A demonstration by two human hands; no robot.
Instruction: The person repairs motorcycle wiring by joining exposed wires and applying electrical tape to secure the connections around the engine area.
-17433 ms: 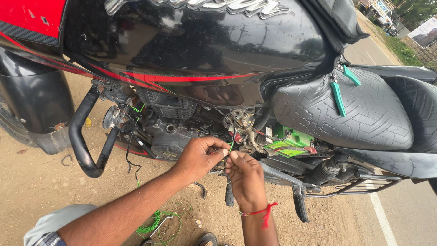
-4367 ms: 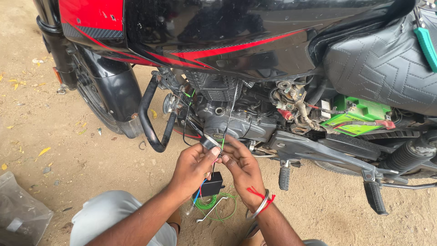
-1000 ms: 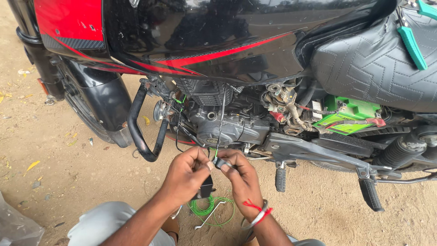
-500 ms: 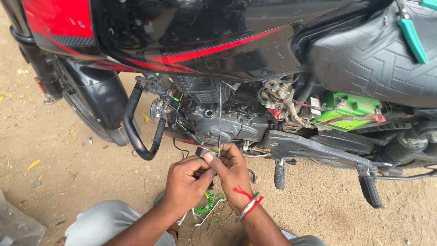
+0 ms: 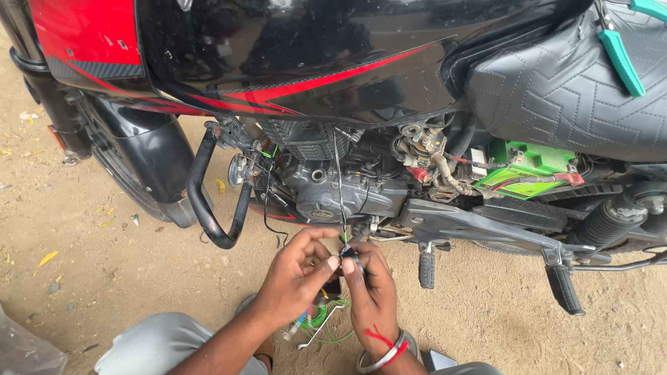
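Where 2 hands' grip meets, wire pinched

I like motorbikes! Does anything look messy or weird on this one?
Yes. The green battery shows uncovered under the seat, and a thin wire dangles from the engine to both hands.

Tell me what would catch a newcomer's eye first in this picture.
The black and red fuel tank of a motorcycle fills the top of the view, with a bright green battery exposed under the quilted black seat. Low in the middle, the left hand and right hand pinch a thin wire hanging down in front of the engine. A green wire coil lies on the dirt below.
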